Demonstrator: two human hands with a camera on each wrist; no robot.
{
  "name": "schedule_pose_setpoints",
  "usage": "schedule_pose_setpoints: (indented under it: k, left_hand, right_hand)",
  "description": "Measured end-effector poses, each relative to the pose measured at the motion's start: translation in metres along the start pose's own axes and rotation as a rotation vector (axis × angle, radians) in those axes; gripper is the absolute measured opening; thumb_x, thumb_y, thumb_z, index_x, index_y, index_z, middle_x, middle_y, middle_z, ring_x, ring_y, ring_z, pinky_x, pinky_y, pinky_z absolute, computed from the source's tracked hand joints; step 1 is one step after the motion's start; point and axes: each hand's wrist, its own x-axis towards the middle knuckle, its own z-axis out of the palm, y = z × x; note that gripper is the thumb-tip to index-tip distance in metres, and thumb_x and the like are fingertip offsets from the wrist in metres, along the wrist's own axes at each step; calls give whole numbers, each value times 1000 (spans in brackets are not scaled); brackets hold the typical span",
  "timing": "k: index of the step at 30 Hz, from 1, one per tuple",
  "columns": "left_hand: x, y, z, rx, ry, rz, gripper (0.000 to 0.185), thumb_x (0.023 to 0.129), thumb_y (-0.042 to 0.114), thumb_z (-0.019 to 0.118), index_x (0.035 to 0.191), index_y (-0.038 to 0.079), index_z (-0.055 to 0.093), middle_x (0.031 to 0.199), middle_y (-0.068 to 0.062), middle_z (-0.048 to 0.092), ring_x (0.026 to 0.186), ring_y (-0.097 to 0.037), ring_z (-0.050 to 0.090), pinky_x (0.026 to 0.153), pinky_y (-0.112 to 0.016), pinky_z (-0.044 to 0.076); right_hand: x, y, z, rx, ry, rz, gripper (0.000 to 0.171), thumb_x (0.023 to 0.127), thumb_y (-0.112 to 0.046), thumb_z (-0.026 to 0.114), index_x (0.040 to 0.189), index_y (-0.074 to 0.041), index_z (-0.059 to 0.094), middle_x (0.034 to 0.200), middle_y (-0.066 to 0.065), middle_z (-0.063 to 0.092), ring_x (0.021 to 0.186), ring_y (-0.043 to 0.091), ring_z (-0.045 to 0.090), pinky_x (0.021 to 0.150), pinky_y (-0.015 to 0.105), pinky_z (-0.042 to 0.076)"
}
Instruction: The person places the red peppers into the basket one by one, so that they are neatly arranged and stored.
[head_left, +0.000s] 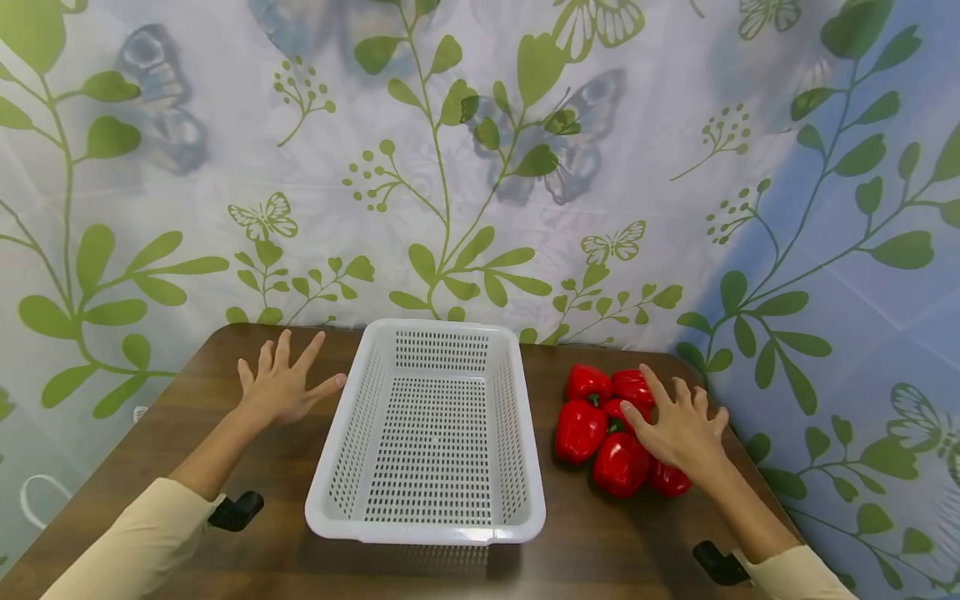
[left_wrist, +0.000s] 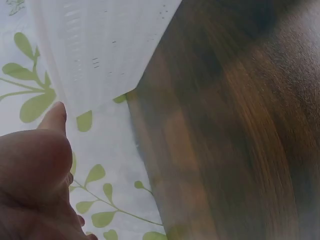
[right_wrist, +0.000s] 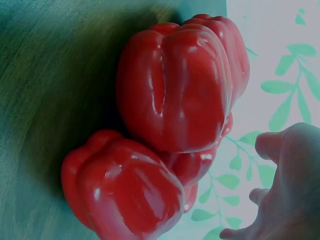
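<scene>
A white perforated plastic basket (head_left: 517,525) sits empty in the middle of the dark wooden table (head_left: 187,392). Right of it lies a cluster of several red bell peppers (head_left: 579,429). My right hand (head_left: 678,427) hovers over the peppers with its fingers spread and straight, the fingertips close to the back ones; whether it touches them I cannot tell. In the right wrist view the peppers (right_wrist: 175,90) fill the frame and the fingers (right_wrist: 285,185) stay apart from them. My left hand (head_left: 283,385) is spread flat above the table, left of the basket, holding nothing. The left wrist view shows the thumb (left_wrist: 35,165) near the basket's wall (left_wrist: 100,45).
A curtain printed with green leaves and butterflies (head_left: 480,167) hangs close behind and to the right of the table. The table's far edge runs just behind the basket and peppers. Bare wood lies in front of the basket and around the left hand.
</scene>
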Motion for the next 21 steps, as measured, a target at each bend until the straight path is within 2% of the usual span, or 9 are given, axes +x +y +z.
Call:
schedule_pose_setpoints:
  k: [6, 12, 16, 19, 21]
  left_hand:
    - [1, 1, 0, -40, -15, 19, 90, 99, 68, 42, 165, 20, 4, 161, -40, -6, 145, -66, -2, 107, -85, -4]
    - [3, 6, -1, -85, -22, 58, 91, 99, 65, 46, 164, 17, 6, 160, -43, -1, 145, -67, 4, 106, -85, 7]
    - [4, 8, -2, -97, -35, 101, 90, 101, 62, 45, 164, 13, 5, 157, -47, 3, 143, -69, 10, 103, -86, 18]
    - [4, 10, -3, -147, -62, 138, 88, 103, 58, 46, 164, 9, 4, 155, -49, 2, 141, -71, 11, 101, -86, 24]
    - [4, 11, -3, -197, -89, 151, 88, 104, 56, 46, 164, 9, 1, 156, -48, 2, 141, -71, 11, 101, -85, 25]
  right_hand:
    - [0, 6, -4, 34, -18, 13, 84, 99, -68, 37, 164, -21, 13, 151, 41, 24, 134, 65, 19, 94, 87, 14]
    - [1, 14, -10, 68, -56, 37, 85, 99, -69, 36, 164, -21, 10, 150, 40, 26, 129, 63, 25, 88, 82, 24]
    - [1, 23, -14, 103, -90, 48, 87, 99, -68, 38, 164, -19, 7, 151, 40, 25, 129, 64, 28, 83, 79, 29]
    - [1, 28, -16, 120, -112, 47, 89, 99, -66, 42, 164, -17, 6, 152, 41, 25, 131, 65, 30, 81, 79, 34]
    - [1, 32, -18, 131, -127, 39, 90, 99, -64, 44, 164, -14, 5, 152, 43, 24, 132, 66, 30, 81, 83, 34]
